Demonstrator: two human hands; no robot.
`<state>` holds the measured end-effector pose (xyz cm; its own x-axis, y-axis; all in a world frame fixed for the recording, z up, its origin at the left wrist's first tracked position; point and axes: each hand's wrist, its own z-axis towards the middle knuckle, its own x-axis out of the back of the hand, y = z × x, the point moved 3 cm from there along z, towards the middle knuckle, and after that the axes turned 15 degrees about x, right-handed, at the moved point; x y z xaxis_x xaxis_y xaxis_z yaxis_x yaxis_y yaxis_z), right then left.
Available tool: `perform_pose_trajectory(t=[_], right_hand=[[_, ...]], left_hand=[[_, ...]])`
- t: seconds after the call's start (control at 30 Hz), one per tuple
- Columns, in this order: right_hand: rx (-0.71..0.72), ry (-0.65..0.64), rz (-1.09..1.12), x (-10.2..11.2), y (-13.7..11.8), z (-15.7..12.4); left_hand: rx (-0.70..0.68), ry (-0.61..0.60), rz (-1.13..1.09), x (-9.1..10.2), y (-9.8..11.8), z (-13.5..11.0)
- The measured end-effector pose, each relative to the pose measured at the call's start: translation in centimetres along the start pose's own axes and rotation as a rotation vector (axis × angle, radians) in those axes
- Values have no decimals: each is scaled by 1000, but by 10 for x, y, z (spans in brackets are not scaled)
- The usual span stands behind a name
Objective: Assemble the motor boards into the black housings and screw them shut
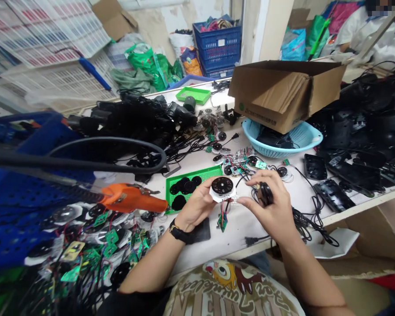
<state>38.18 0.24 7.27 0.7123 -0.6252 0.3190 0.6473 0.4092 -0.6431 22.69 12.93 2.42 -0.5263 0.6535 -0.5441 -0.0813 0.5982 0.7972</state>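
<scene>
My left hand (197,208) grips a round black speaker-like disc (222,185) set in a white plastic holder. A small green circuit board (222,222) hangs below it on short wires. My right hand (271,213) holds a small round black part (266,193) between thumb and fingers, with thin wires running off it. To the left of my left hand, a green perforated tray (184,197) carries several black discs. An orange hot-glue gun (133,198) lies beyond it, clear of both hands.
A pile of wired discs and green boards (95,237) fills the lower left, on a blue perforated crate (13,206). Black cables (131,118) and black plastic casings (355,171) crowd the white workbench (250,239), with a cardboard box (283,90) on a blue basket (283,140).
</scene>
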Motion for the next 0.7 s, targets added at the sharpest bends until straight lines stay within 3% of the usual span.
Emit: perform_pose_trajectory(t=[0.13, 0.27, 0.4, 0.57, 0.7], right_hand=[[-134, -221, 96, 10, 11, -49], [-242, -573, 260, 18, 16, -95], [-321, -817, 300, 18, 11, -111], [-366, -833, 161, 7, 0, -103], [-289, -763, 36, -2, -10, -96]], left_hand=[[31, 54, 115, 27, -6, -21], [180, 88, 105, 57, -34, -54], [243, 210, 91, 71, -61, -83], [217, 234, 44, 64, -69, -99], [214, 148, -57, 54, -64, -108]])
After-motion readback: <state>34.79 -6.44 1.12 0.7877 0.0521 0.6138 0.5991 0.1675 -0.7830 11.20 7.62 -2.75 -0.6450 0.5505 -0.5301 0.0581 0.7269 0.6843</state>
